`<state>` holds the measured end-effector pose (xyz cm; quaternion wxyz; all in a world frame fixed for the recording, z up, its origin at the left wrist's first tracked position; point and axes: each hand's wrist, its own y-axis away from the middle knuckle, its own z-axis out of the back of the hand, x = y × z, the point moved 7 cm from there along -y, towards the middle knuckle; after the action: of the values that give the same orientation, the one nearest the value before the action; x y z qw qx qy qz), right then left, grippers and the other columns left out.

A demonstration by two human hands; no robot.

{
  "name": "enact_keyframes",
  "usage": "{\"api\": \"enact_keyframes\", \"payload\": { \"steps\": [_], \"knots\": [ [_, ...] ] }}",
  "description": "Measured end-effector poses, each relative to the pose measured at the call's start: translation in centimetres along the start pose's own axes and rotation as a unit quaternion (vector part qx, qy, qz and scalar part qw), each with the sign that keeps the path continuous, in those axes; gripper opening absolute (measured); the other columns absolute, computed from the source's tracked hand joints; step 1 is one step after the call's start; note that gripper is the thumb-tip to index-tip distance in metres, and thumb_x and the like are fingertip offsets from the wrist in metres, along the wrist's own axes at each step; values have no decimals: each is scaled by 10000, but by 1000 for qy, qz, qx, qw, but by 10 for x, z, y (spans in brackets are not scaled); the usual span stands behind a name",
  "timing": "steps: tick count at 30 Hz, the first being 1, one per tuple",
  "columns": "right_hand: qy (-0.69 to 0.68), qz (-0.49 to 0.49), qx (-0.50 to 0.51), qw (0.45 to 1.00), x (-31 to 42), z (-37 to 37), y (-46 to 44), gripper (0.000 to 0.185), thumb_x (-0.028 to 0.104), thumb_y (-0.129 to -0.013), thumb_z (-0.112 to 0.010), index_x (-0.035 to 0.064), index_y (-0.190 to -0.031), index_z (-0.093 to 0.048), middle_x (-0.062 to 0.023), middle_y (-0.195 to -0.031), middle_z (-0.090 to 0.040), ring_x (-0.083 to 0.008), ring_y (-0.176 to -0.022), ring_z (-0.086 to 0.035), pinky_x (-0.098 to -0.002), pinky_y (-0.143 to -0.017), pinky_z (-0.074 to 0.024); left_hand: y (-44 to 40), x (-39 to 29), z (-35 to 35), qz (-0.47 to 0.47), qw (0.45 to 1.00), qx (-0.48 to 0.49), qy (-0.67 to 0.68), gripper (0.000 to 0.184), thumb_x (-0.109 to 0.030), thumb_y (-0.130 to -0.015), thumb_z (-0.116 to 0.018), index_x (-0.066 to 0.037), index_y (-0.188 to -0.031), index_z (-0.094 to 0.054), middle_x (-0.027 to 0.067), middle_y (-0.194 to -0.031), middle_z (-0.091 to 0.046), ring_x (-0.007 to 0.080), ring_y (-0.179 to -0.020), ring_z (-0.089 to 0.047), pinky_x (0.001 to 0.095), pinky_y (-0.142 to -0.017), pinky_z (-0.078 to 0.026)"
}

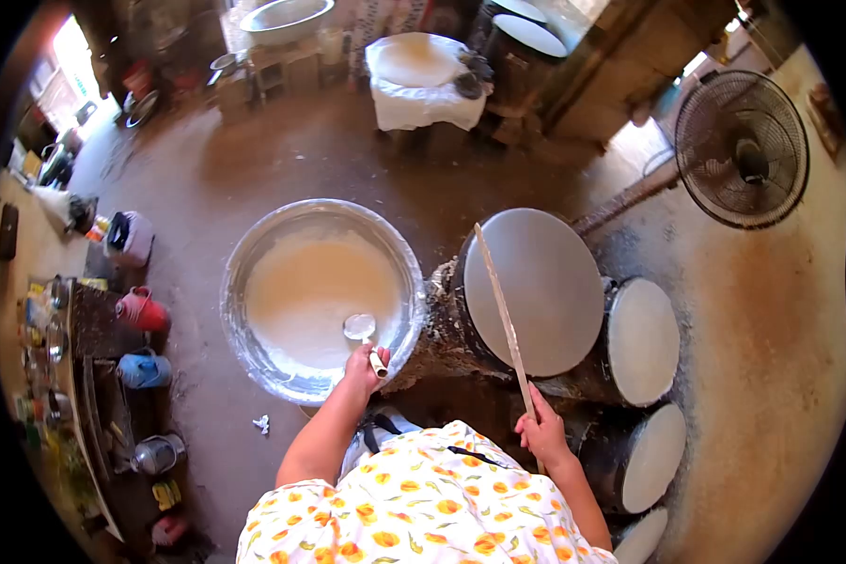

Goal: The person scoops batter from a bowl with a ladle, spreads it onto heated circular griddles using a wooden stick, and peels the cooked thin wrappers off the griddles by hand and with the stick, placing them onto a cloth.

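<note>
A wide metal basin (228, 291) holds pale, milky batter (324, 277). Over its near right part, my left hand (363, 368) is closed around the light handle of a ladle (358, 326), whose round bowl is whitish inside and hangs at the batter. To the right, my right hand (542, 432) grips a long, flat wooden stick (503, 305) near its lower end. The stick slants up and left across a large drum-like pot with a smooth, pale round top (559, 291); whether it touches that top I cannot tell.
Smaller pots with pale round tops (644, 343) curve down the right side. A standing fan (743, 150) is at upper right. A white-covered stand (428, 105) is behind. Along the left are a red jug (143, 308), a blue jug (144, 369) and a metal jug (158, 454).
</note>
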<state>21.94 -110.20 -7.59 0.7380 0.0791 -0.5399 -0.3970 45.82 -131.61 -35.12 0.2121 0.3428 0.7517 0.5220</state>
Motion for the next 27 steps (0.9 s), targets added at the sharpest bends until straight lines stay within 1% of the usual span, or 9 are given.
{"api": "enact_keyframes", "payload": {
  "steps": [1,2,9,13,15,17,19,24,27],
  "knots": [
    [2,5,9,1000,-6,0,-1,646,3,-825,-453,212,-1429,-363,-10,-676,-573,-71,-475,-482,-235,-454,-449,-10,1,3,20,999,-4,32,159,-171,-936,-464,-18,-932,-418,73,-709,-492,177,-513,-505,298,-464,-530],
    [8,26,2,1000,-9,3,-1,649,2,-818,-464,212,-1425,-372,-7,-671,-562,-71,-487,-480,-236,-469,-452,-15,8,0,99,990,63,81,134,-119,-913,-430,-40,-806,-415,13,-572,-430,131,-407,-428,241,-346,-416],
    [62,73,-40,995,-39,21,4,653,-21,-799,-502,157,-1417,-387,3,-671,-532,-63,-518,-476,-227,-479,-440,42,10,27,102,975,118,156,115,-81,-866,-423,-76,-756,-391,-16,-560,-396,82,-413,-396,213,-342,-367],
    [74,70,-103,989,-42,26,13,627,-24,-805,-484,147,-1403,-409,10,-650,-524,-59,-490,-465,-225,-462,-433,-24,-64,22,1,995,91,47,88,-64,-859,-429,-62,-774,-404,18,-560,-412,106,-410,-413,243,-346,-383],
    [70,42,-121,989,-49,27,20,622,-25,-804,-475,144,-1400,-414,8,-645,-527,-58,-488,-471,-225,-461,-433,-62,-104,-8,22,991,111,73,102,-57,-854,-430,-65,-756,-404,21,-551,-409,114,-407,-417,240,-347,-387],
    [83,42,-138,986,-52,28,28,624,-27,-798,-472,144,-1396,-421,5,-654,-537,-59,-493,-480,-224,-463,-437,-69,-143,-51,-73,985,156,30,119,-68,-851,-443,-71,-738,-405,15,-547,-408,109,-429,-430,236,-364,-399],
    [78,25,-144,986,-56,28,33,617,-22,-795,-476,143,-1389,-432,5,-654,-542,-60,-496,-484,-225,-466,-440,-75,-160,-77,-43,970,206,118,116,-90,-869,-445,-77,-761,-405,-3,-553,-406,96,-446,-434,241,-371,-396],
    [85,-17,-171,981,-57,28,40,558,-5,-784,-510,108,-1330,-500,-53,-654,-548,-114,-568,-516,-268,-567,-459,-75,-185,-77,-80,974,202,66,78,-114,-910,-426,-92,-840,-398,-26,-588,-388,77,-443,-417,238,-360,-368],
    [95,45,-162,981,-63,30,32,586,-8,-800,-492,135,-1367,-462,11,-653,-540,-63,-494,-484,-234,-465,-442,-70,-196,-61,-85,976,201,7,81,-132,-932,-395,-87,-866,-379,-22,-619,-382,62,-441,-402,228,-356,-355]
  ]
}}
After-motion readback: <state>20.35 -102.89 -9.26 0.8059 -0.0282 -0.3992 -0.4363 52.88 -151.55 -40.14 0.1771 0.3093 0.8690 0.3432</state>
